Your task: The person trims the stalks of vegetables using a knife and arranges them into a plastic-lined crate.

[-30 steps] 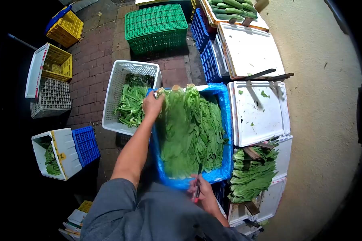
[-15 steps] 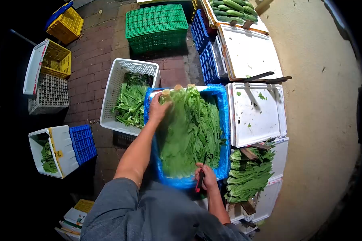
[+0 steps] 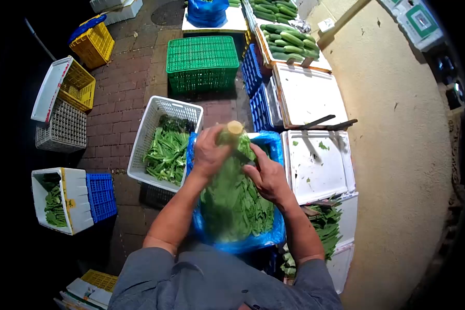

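Note:
My left hand [image 3: 212,152] grips a leafy lettuce head [image 3: 234,127] near its round, pale cut stem end, which points up and away from me. In my right hand [image 3: 269,174] is a knife [image 3: 243,157]; its dark blade lies against the stem side, and the handle is mostly hidden by my fingers. Both hands are over a box [image 3: 278,204] lined with blue plastic. More long-leaved lettuce [image 3: 245,214] fills that box beneath them. The held leaves are smeared by motion.
Left of the box stands a white basket [image 3: 139,155] with loose leaves [image 3: 168,152]. White foam lids [image 3: 325,181] and lettuce [image 3: 325,225] lie to the right. Beyond are a green crate [image 3: 202,64], blue crates [image 3: 261,106] and cucumbers [image 3: 289,41]. A wall [image 3: 398,129] runs along the right.
My left hand has lifted a lettuce head off the pile. My right hand has come up from the box's near edge, bringing the knife to the stem. The view has tilted upward.

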Demonstrator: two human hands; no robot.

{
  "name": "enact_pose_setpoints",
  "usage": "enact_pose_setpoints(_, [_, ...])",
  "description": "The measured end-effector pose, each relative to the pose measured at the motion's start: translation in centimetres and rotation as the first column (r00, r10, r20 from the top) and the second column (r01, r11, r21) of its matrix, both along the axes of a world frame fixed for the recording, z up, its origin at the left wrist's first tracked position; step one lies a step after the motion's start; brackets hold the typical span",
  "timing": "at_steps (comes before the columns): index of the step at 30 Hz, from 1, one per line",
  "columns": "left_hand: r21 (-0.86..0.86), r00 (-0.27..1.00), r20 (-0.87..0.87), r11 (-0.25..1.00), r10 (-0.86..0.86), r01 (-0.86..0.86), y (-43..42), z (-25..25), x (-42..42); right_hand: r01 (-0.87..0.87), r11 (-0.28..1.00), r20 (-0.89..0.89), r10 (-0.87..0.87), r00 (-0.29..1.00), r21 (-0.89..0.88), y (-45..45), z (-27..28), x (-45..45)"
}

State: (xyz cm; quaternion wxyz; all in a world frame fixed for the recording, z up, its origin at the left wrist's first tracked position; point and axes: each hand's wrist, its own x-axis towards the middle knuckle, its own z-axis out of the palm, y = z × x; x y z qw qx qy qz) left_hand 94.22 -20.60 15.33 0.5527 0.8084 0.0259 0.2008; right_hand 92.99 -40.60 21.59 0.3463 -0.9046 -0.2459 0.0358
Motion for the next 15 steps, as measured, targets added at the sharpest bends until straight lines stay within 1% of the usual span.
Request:
enact_pose_setpoints(2, [0.085, 0.995, 0.094, 0.996, -0.025, 0.017, 1.4, 1.5, -0.7, -0.039, 0.996, 0.034, 0.041, 0.999, -0.079, 2.4, 2.3, 1.4])
enact_pose_setpoints(3, [0.129, 0.99, 0.136, 0.991, -0.037, 0.02, 2.1, 2.2, -1.2, -0.053, 0.994, 0.019, 0.055, 0.998, -0.098, 3.5, 3.1, 1.7])
enact_pose_setpoints(4, [0.131, 0.986, 0.164, 0.991, -0.009, -0.013, 2.5, 3.3, -1.9, -0.07, 0.991, 0.002, 0.07, 0.998, -0.116, 4.6, 3.7, 1.9])
enact_pose_setpoints(6, [0.183, 0.988, 0.151, 0.983, -0.015, -0.013, 4.0, 4.1, -3.1, -0.104, 0.985, -0.007, 0.105, 0.994, -0.141, 6.4, 4.5, 1.6])
enact_pose_setpoints(7, [0.209, 0.99, 0.141, 0.978, -0.017, -0.013, 5.0, 4.2, -3.7, -0.118, 0.985, 0.043, 0.125, 0.991, -0.129, 7.2, 4.0, 1.5])
enact_pose_setpoints(9, [0.207, 0.987, 0.161, 0.978, -0.023, -0.011, 6.4, 3.9, -4.7, -0.144, 0.984, 0.138, 0.158, 0.978, -0.108, 8.6, 2.7, 1.4])
enact_pose_setpoints(10, [0.2, 0.987, 0.161, 0.98, -0.009, -0.023, 7.0, 4.1, -5.3, -0.161, 0.978, 0.033, 0.167, 0.985, -0.132, 9.5, 3.3, 1.2])
enact_pose_setpoints(12, [0.201, 0.982, 0.188, 0.977, 0.029, -0.067, 8.3, 3.4, -6.2, -0.21, 0.971, 0.039, 0.216, 0.976, -0.116, 10.9, 2.6, 0.9])
enact_pose_setpoints(15, [0.208, 0.986, 0.136, 0.97, 0.099, -0.126, 10.3, 2.0, -7.6, -0.253, 0.964, 0.045, 0.257, 0.965, -0.085, 13.5, 2.2, 0.5])
